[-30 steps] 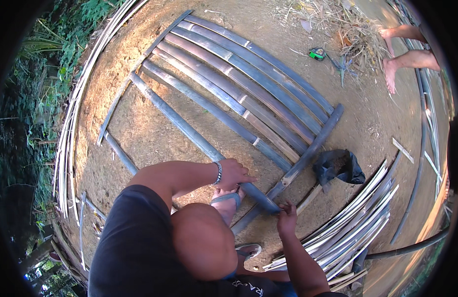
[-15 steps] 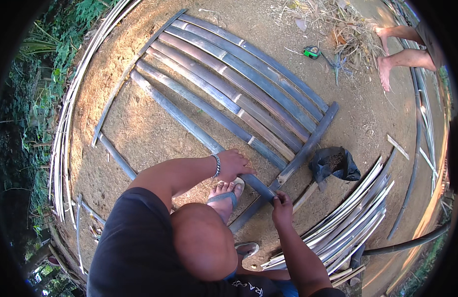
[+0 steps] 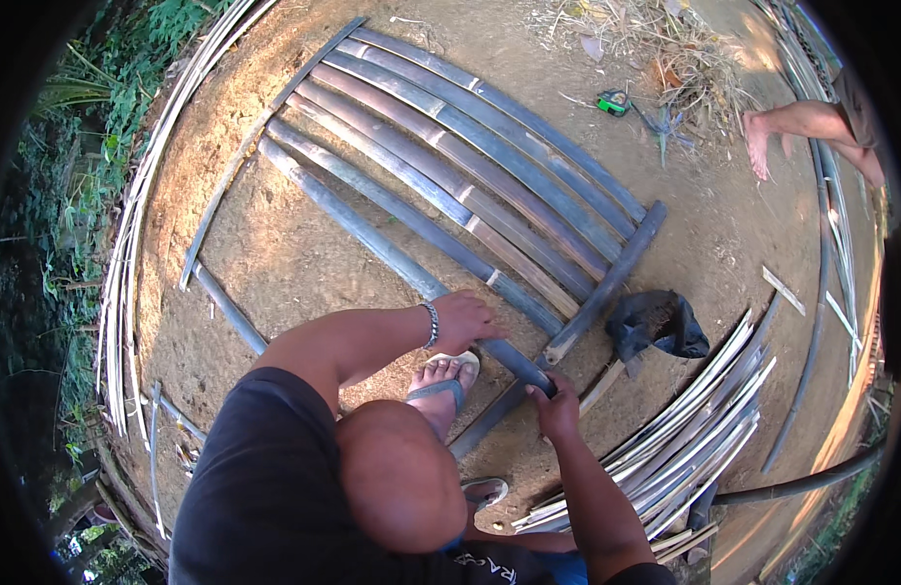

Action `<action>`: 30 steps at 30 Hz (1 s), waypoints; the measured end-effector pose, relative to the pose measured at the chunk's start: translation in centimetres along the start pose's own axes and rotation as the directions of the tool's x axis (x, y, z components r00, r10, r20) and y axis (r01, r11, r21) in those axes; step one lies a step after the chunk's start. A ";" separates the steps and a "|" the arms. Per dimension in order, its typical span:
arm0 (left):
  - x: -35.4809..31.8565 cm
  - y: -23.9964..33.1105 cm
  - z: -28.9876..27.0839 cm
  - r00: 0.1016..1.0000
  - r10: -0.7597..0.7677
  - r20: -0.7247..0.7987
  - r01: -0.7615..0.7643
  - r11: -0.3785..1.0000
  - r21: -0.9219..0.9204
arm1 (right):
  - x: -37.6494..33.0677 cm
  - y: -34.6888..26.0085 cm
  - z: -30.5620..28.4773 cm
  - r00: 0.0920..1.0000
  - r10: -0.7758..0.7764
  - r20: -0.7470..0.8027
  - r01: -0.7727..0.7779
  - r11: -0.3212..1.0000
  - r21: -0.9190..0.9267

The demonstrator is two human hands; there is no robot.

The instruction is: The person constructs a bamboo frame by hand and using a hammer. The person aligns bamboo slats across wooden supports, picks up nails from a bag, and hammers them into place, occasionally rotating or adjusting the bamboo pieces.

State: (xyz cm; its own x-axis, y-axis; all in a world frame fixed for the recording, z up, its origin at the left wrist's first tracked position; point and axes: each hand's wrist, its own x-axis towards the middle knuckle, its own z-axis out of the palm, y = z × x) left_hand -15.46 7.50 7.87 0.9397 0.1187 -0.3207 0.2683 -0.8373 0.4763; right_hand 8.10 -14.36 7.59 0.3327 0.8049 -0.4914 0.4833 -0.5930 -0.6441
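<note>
A dark bamboo strip (image 3: 372, 239), the nearest of several, runs from the far left crosspiece (image 3: 226, 185) towards me. Its near end lies across the right-hand bamboo crosspiece (image 3: 606, 283). With fingers bent over this strip, my left hand (image 3: 462, 322) holds it a little way back from the end. At the very tip, my right hand (image 3: 557, 405) is closed round it, thumb on the near side. The other strips (image 3: 450, 180) lie roughly side by side between the two crosspieces, beyond my hands. Part of the strip is hidden under my left fingers.
A dark plastic bag (image 3: 682, 341) stands right of the crosspiece. Split bamboo lengths (image 3: 665, 429) are piled at the lower right. A green tape measure (image 3: 614, 101) lies farther off, near dry grass (image 3: 704, 78). Another person's bare legs (image 3: 801, 119) show at upper right. My sandalled foot (image 3: 436, 380) is beside the strip.
My right hand has shifted slightly down and turned at the strip's end, taking a fuller hold. My left hand stays nearly in place. The other person's legs have moved right.
</note>
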 end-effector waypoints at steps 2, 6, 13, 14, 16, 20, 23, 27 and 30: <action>0.6 -0.2 -0.7 1.000 0.003 0.008 -0.003 0.999 0.050 | 0.4 0.3 0.4 0.997 -0.025 -0.070 0.025 1.000 0.000; 0.3 -1.1 -1.0 1.000 0.005 -0.015 -0.004 1.000 0.022 | 0.9 -0.6 0.4 0.997 -0.058 -0.041 0.058 0.998 0.000; -0.1 -0.7 0.3 1.000 -0.002 -0.013 0.002 1.000 -0.004 | 0.9 -0.2 0.4 0.998 -0.061 -0.010 0.061 0.998 0.007; 0.1 -0.8 -0.2 1.000 -0.005 0.014 0.005 1.000 -0.002 | 0.9 -0.2 0.5 0.998 -0.049 -0.026 0.050 0.999 0.006; 0.0 -1.3 -0.5 1.000 0.001 -0.004 -0.001 1.000 0.013 | 1.0 -0.5 1.0 0.999 -0.044 -0.023 0.045 0.999 0.014; -0.1 -1.1 -0.4 1.000 -0.003 -0.013 0.003 1.000 0.003 | 1.2 1.0 1.1 0.991 -0.137 0.001 0.137 0.990 -0.044; 0.0 -1.1 0.0 1.000 -0.006 -0.017 0.006 1.000 -0.001 | 0.8 -0.8 0.5 1.000 -0.017 -0.015 0.017 1.000 -0.006; 0.7 -1.5 0.1 0.999 0.020 -0.038 -0.020 1.000 0.007 | 1.5 -0.1 0.4 1.000 -0.005 -0.012 0.005 1.000 -0.015; 0.6 -1.7 0.7 0.997 0.032 -0.068 -0.031 0.999 0.017 | 1.6 0.1 0.5 1.000 0.017 0.015 -0.017 1.000 -0.006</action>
State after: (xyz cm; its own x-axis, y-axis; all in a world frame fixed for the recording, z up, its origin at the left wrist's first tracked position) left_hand -15.46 8.62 6.35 0.9600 0.1283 -0.2488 0.2359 -0.8494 0.4720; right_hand 8.25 -13.17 6.48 0.3292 0.7941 -0.5109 0.4822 -0.6066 -0.6321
